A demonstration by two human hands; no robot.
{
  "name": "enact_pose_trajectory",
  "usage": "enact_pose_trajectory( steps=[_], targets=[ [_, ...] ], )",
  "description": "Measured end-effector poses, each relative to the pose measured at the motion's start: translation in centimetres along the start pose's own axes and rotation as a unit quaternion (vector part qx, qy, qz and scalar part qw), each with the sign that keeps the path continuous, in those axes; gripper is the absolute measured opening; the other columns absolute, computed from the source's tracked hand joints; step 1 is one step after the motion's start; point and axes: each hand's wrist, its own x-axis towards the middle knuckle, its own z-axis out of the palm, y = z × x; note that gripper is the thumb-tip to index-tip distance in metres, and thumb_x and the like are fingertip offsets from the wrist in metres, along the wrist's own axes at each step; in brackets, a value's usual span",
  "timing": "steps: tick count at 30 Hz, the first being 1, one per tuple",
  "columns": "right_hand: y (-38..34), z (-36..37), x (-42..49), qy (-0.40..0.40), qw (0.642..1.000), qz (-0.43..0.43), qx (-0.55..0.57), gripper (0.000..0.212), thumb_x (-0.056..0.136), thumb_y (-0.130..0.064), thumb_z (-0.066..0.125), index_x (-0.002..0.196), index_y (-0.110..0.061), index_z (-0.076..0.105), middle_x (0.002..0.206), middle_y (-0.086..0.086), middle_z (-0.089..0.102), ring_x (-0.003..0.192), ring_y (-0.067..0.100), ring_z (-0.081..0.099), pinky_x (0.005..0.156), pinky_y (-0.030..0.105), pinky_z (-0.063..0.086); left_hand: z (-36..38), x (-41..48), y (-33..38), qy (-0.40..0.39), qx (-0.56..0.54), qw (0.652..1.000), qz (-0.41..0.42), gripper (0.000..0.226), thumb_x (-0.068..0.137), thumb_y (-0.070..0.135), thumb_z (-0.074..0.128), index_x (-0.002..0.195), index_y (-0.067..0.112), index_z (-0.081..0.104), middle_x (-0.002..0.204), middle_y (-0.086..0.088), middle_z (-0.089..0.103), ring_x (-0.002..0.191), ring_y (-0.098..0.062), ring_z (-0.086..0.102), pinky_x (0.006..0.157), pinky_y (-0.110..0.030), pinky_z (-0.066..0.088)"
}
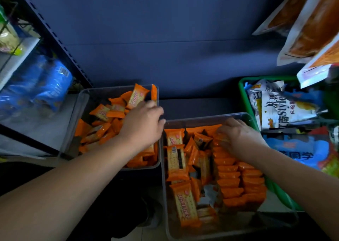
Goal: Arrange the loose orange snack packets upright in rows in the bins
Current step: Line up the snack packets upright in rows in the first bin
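tight between bins, open above

the left bin is heaped with loose packets; the left hand fills its right end. the right bin touches it, no gap between their walls. upright rows pack the right bin's right side, with the right hand over their far end. a green basket crowds that bin's right wall. behind both bins a dark strip lies bare.
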Motion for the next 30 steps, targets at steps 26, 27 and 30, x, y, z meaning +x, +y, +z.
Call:
enact_pose_trajectory(
  steps=[26,27,30],
  targets=[
    [4.3,0.8,-1.9,0.09,0.981,-0.082,0.149,0.026,0.093,-0.043,0.07,0.116,-0.031,0.073,0.114,-0.01,0.064,0.11,0.012,0.058,0.091,0.036,0.055,6.9,4.7,9.2,-0.303,0.055,0.947,0.087,0.041,0.096,0.051,0.067,0.132,0.033,0.059,0.119,0.003,0.066,0.112,-0.022,0.063,0.082,-0.036,0.049],
    [4.3,0.7,-1.9,0.081,0.982,-0.077,0.152,0.026,0.093,-0.043,0.07,0.117,-0.032,0.073,0.115,-0.011,0.064,0.11,0.012,0.058,0.092,0.036,0.054,6.5,4.5,9.2,-0.304,0.046,0.949,0.078,0.038,0.095,0.051,0.067,0.129,0.034,0.061,0.117,0.004,0.067,0.11,-0.021,0.063,0.082,-0.037,0.051],
    [4.4,0.4,-1.7,0.063,0.98,-0.055,0.183,0.02,0.092,-0.042,0.071,0.111,-0.035,0.073,0.109,-0.013,0.065,0.1,0.01,0.062,0.089,0.036,0.057,4.8,3.5,9.3,-0.287,-0.001,0.956,0.062,0.023,0.092,0.048,0.069,0.111,0.034,0.067,0.107,0.007,0.068,0.101,-0.019,0.064,0.082,-0.039,0.056]
  ],
)
